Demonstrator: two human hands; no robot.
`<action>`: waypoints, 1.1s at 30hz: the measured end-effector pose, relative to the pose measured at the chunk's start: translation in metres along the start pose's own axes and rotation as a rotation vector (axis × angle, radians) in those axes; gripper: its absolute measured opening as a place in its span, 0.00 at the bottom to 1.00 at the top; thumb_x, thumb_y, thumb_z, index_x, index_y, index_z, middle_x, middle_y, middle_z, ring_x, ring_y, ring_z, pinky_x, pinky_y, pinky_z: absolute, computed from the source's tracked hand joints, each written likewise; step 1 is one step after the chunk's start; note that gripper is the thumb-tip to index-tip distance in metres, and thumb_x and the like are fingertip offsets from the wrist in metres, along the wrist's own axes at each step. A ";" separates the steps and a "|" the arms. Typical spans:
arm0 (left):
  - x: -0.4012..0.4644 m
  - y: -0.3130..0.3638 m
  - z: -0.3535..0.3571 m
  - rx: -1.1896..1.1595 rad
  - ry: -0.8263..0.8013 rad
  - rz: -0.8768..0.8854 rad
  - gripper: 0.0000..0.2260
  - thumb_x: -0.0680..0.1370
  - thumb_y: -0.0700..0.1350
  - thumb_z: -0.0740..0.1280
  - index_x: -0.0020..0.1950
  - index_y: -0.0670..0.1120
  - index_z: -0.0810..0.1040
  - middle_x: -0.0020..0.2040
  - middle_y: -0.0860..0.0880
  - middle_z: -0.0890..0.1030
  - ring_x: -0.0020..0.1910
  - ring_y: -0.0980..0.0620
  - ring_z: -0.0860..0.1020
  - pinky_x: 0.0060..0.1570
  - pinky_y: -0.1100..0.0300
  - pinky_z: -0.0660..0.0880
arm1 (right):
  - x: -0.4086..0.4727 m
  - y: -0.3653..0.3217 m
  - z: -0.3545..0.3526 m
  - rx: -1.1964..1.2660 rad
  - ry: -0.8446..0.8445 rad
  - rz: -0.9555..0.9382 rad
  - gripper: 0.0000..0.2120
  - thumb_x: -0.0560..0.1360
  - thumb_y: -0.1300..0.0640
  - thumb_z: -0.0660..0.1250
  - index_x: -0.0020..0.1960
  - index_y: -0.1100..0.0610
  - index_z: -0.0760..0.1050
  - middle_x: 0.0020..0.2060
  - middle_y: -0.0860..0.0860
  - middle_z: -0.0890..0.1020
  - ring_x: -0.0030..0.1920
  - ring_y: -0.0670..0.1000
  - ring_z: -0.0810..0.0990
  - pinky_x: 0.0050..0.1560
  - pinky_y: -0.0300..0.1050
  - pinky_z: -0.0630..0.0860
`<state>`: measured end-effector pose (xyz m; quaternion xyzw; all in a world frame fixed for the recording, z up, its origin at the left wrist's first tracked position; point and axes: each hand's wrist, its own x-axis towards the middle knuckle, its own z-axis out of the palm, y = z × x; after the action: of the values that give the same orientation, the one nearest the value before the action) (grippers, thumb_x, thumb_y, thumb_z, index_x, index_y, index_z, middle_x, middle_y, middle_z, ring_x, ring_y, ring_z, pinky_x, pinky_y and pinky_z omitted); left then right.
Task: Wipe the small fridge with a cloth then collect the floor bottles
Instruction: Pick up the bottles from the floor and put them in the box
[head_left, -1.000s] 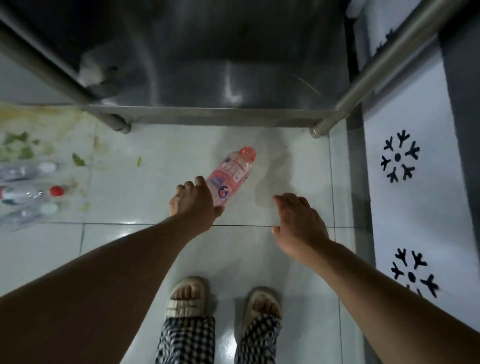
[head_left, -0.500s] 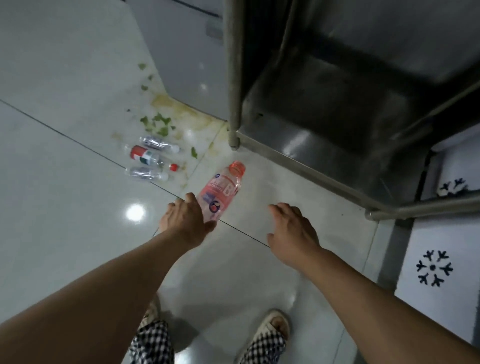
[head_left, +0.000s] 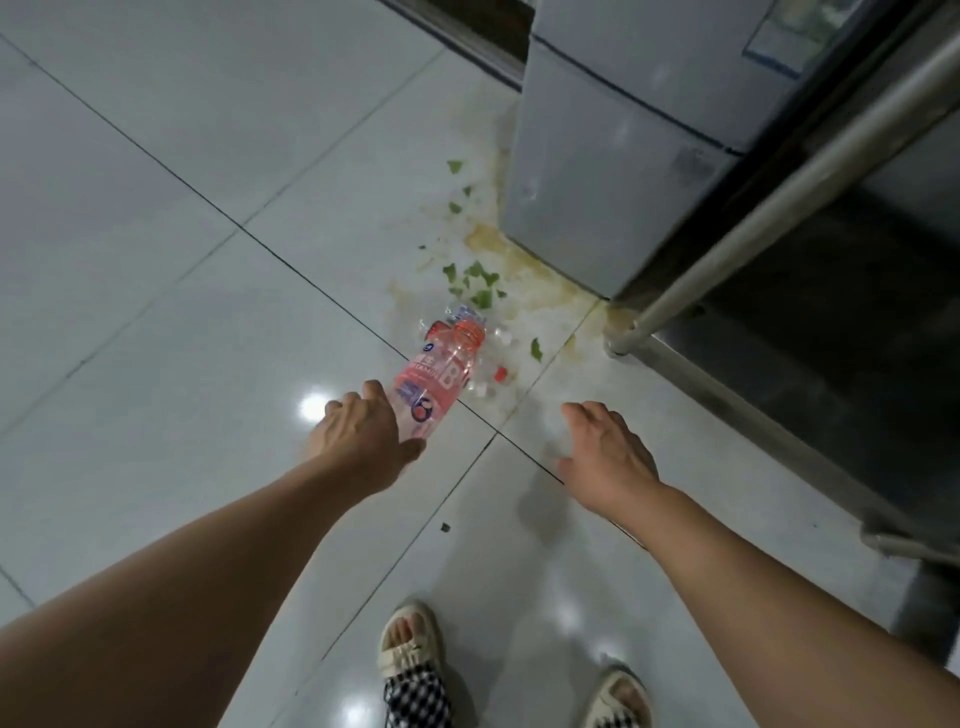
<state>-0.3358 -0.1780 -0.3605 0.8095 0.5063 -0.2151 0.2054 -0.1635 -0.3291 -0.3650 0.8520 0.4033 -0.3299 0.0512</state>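
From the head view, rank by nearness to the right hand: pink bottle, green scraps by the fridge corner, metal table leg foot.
Measured from the right hand:
1. Pink bottle, to its left, in the left hand.
2. Metal table leg foot, ahead of it.
3. Green scraps, ahead-left, by the fridge.

The pink bottle (head_left: 439, 382) I hold in my left hand (head_left: 358, 441) shows a large "B" and "VITAMIN" on its label.

Pink-labelled bottle (head_left: 437, 382) held tilted over clear bottles (head_left: 488, 364) on floor.
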 end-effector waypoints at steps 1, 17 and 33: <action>0.008 -0.011 -0.006 -0.012 0.002 -0.015 0.29 0.71 0.58 0.70 0.62 0.41 0.65 0.57 0.40 0.76 0.56 0.41 0.74 0.49 0.52 0.72 | 0.008 -0.011 -0.003 -0.004 -0.003 -0.002 0.21 0.78 0.58 0.60 0.70 0.56 0.61 0.67 0.54 0.65 0.66 0.56 0.66 0.62 0.48 0.67; 0.151 -0.055 0.027 -0.159 -0.104 -0.161 0.26 0.72 0.57 0.69 0.59 0.42 0.65 0.54 0.41 0.76 0.52 0.41 0.75 0.45 0.52 0.71 | 0.189 -0.054 0.045 -0.041 -0.157 -0.055 0.25 0.78 0.58 0.60 0.74 0.56 0.58 0.69 0.56 0.65 0.68 0.57 0.64 0.65 0.50 0.66; 0.305 -0.100 0.195 -0.244 -0.018 -0.194 0.27 0.73 0.55 0.70 0.63 0.41 0.64 0.56 0.40 0.74 0.48 0.45 0.69 0.43 0.52 0.68 | 0.357 -0.057 0.226 -0.080 -0.058 0.002 0.29 0.74 0.56 0.68 0.70 0.58 0.60 0.64 0.59 0.69 0.63 0.59 0.70 0.58 0.50 0.71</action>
<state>-0.3337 -0.0222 -0.7023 0.7239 0.6026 -0.1778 0.2850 -0.1594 -0.1374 -0.7458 0.8398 0.4136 -0.3380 0.0971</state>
